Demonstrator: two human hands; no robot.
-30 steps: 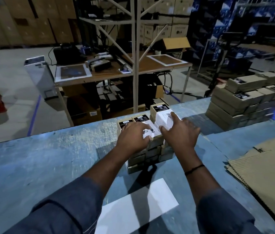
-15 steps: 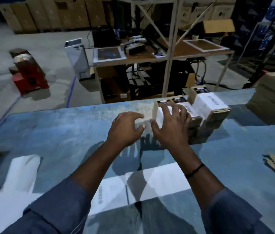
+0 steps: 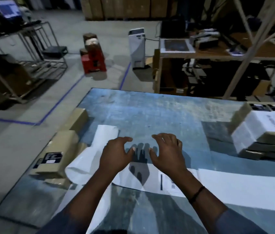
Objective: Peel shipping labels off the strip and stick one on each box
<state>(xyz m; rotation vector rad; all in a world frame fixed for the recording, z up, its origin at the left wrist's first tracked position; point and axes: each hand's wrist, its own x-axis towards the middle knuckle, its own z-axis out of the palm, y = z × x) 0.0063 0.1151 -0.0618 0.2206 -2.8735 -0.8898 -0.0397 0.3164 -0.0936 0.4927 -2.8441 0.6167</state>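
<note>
A long white label strip [image 3: 217, 186] lies across the blue table [image 3: 150, 112], with a printed barcode label near my right wrist and a curled end at the left. My left hand [image 3: 116, 154] and my right hand [image 3: 168, 152] hover side by side just above the strip's far edge, fingers loosely curled, holding nothing. A stack of small brown boxes [image 3: 268, 144] stands at the right edge, its top covered by white labels.
Brown cardboard cartons [image 3: 57, 152] sit at the table's left edge, one with a black label. Beyond the table are a wooden desk [image 3: 217, 53], a white machine [image 3: 136, 46], a red stool [image 3: 93, 59] and a metal rack [image 3: 32, 53].
Both hands left the box stack and moved left and toward me, over the label strip. My view swung left, so the stack now sits at the right edge.
</note>
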